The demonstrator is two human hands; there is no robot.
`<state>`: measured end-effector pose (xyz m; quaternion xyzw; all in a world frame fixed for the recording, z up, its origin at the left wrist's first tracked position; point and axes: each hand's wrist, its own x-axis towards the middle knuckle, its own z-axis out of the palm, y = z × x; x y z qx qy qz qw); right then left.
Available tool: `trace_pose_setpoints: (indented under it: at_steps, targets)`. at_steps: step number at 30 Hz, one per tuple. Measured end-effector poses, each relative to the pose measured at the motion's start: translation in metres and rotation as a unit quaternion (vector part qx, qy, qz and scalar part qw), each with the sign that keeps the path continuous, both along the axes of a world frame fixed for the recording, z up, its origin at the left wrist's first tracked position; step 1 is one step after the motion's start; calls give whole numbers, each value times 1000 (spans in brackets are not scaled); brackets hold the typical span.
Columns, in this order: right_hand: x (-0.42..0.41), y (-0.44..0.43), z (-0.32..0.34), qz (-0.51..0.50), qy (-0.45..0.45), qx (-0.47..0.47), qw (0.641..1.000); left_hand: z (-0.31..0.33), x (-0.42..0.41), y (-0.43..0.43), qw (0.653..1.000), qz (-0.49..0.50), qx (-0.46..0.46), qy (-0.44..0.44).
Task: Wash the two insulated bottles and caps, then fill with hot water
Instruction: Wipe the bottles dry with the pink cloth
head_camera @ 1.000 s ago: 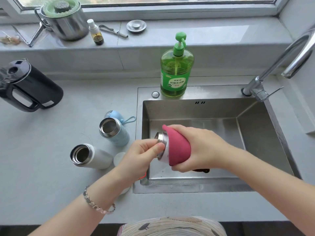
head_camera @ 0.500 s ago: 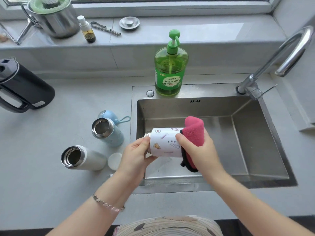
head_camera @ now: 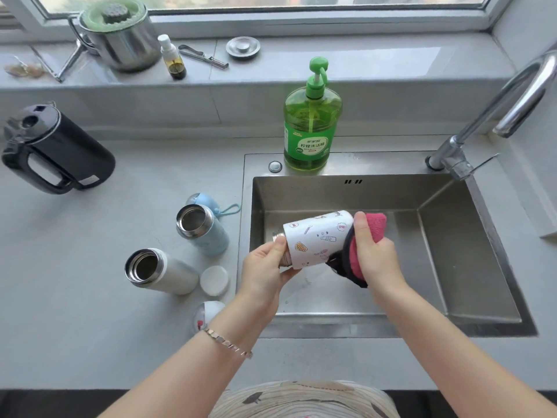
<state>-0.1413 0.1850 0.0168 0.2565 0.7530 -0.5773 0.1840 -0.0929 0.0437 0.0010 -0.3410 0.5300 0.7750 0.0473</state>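
Over the steel sink (head_camera: pixel 470 254) I hold a small white bottle with cartoon prints (head_camera: pixel 316 238) on its side. My left hand (head_camera: pixel 266 267) grips its steel neck end. My right hand (head_camera: pixel 375 253) grips a pink and black cloth (head_camera: pixel 366 236) pressed against the bottle's base end. On the counter to the left stand an open light-blue bottle (head_camera: pixel 202 229) and an open white bottle (head_camera: pixel 159 271). A blue cap with a loop (head_camera: pixel 206 202) lies behind the blue bottle. A white cap (head_camera: pixel 214 280) and a domed clear cap (head_camera: pixel 208 312) lie near my left wrist.
A green dish-soap pump bottle (head_camera: pixel 312 128) stands on the sink's back rim. The tap (head_camera: pixel 497 104) arches at the right. A black kettle (head_camera: pixel 57 149) sits at the far left. The window sill holds a steel pot (head_camera: pixel 120 34), a small bottle (head_camera: pixel 173 57) and a drain plug (head_camera: pixel 243 47).
The cloth slid from the bottle's mouth end along its body to the base end. The bottle's base has tilted up and away; my left hand still holds the neck.
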Motion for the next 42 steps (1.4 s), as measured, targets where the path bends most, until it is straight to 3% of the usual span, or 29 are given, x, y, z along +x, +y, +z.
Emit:
trace_pose_setpoints:
  at_steps: [2,4,6,9,13,16,18,21,23,26,31,35,39,42]
  targets:
    - [-2,9,5,13,-64,-52,996,4,5,-12,998,-35,-38,47]
    - [-1,14,8,94,-70,-12,993,18,14,-26,979,-104,-137,110]
    - [3,12,9,177,-40,55,982,37,28,-43,917,-184,-316,159]
    - [6,-3,9,276,-2,127,953,72,48,-79,773,-200,-557,227]
    - [9,-40,8,375,40,161,912,91,66,-144,666,-122,-707,205]
    - [12,-70,9,420,68,157,891,79,71,-198,616,-69,-775,120]
    - [14,-86,9,432,65,145,888,62,73,-235,612,-55,-786,72]
    - [16,-102,6,439,64,165,881,26,72,-278,645,-58,-762,12]
    - [17,-107,3,431,54,174,884,1,65,-293,672,-94,-734,-29]
    - [22,-111,-1,414,41,195,888,-27,49,-302,680,-172,-712,-34]
    - [31,-112,-3,375,29,203,904,-51,23,-316,627,-235,-742,15]
    - [36,-114,-8,375,23,212,902,-62,21,-328,651,-234,-722,-9]
    - [37,-121,-10,376,23,202,904,-51,21,-329,616,-211,-759,0]
    - [41,-122,-14,377,39,196,904,-23,39,-294,612,-148,-769,109]
